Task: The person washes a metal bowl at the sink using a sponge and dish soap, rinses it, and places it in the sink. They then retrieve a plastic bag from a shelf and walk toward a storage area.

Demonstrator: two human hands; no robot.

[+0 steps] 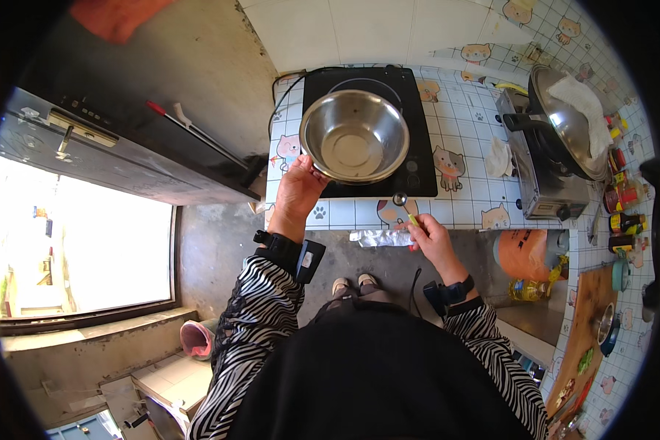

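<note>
A stainless steel mixing bowl (pixel 382 129) rests on a black induction cooktop (pixel 422 165). My left hand (pixel 297 190) pinches its rim at the lower left, thumb and fingers on the edge. I cannot tell whether the bowl's bottom holds a thin layer of clear liquid. Between the fingers of my right hand (pixel 430 239) is the yellow-green handle of a small metal scoop (pixel 400 199). Its round bowl end hangs over the counter's front, just below the cooktop and apart from the mixing bowl.
On the right, a lidded black wok (pixel 544 129) sits on a steel gas stove (pixel 550 198), a white cloth (pixel 583 104) over its lid. Crumpled tissue (pixel 499 158) lies beside the stove. Sauce bottles (pixel 627 223) and a wooden cutting board (pixel 586 313) line the right counter. An open door (pixel 143 148) stands left.
</note>
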